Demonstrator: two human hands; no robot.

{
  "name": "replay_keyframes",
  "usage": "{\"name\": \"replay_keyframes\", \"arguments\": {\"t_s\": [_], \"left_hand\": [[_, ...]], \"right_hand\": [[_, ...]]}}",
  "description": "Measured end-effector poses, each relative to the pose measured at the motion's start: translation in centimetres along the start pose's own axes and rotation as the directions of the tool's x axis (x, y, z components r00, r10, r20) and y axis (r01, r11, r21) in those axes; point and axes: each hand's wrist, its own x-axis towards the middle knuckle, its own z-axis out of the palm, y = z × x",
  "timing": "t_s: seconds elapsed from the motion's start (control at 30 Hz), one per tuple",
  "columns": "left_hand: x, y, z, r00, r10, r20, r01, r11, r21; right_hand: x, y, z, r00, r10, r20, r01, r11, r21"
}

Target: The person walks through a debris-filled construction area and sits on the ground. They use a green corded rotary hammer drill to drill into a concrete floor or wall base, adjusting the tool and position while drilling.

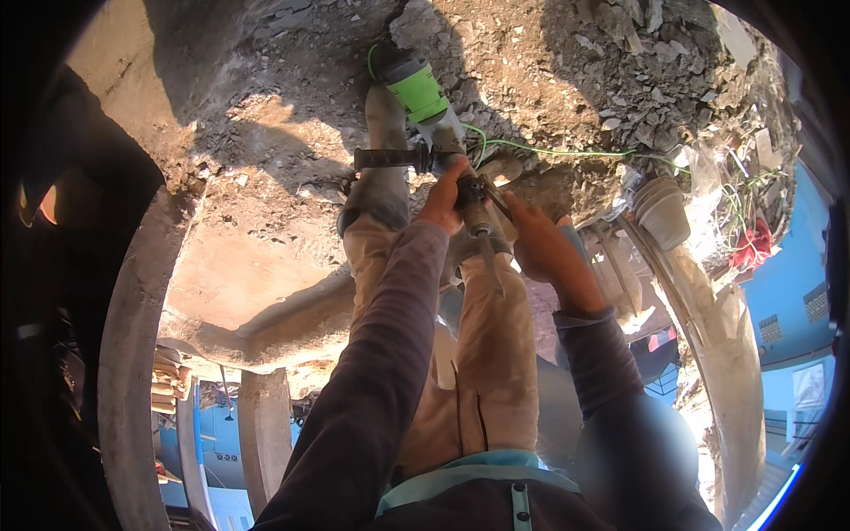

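Observation:
A demolition hammer with a green housing (416,92) lies between my booted feet, its black side handle (376,159) sticking out left and a metal chisel bit (489,264) pointing back toward my legs. My left hand (440,205) is closed on the hammer's front body just below the side handle, thumb along it. My right hand (540,239) is at the right of the dark chuck (471,199), fingers curled on a slim dark piece there that I cannot make out clearly. A green cord (575,152) runs from the hammer to the right.
Broken rubble (646,80) covers the upper ground. A grey bucket (661,212) and a red cloth (751,246) are at the right. A concrete beam (133,354) runs along the left beside a dark drop. Blue surfaces (226,425) show below the ledge.

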Motion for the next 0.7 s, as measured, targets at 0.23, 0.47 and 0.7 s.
{"name": "replay_keyframes", "arguments": {"t_s": [0.23, 0.47, 0.7], "left_hand": [[1.1, -0.9, 0.8, 0.999, 0.033, -0.006, -0.033, 0.999, 0.007], [2.2, -1.9, 1.7, 0.997, 0.057, -0.045, -0.058, 0.998, -0.034], [1.5, -2.1, 3.9, 0.991, 0.068, -0.119, -0.083, 0.988, -0.127]], "right_hand": [[0.3, -1.7, -1.2, 0.997, 0.045, -0.054, -0.056, 0.977, -0.204], [0.3, -4.3, -2.7, 0.993, 0.092, -0.079, -0.118, 0.885, -0.450], [0.6, -4.6, -3.9, 0.993, 0.107, -0.060, -0.122, 0.879, -0.462]]}}
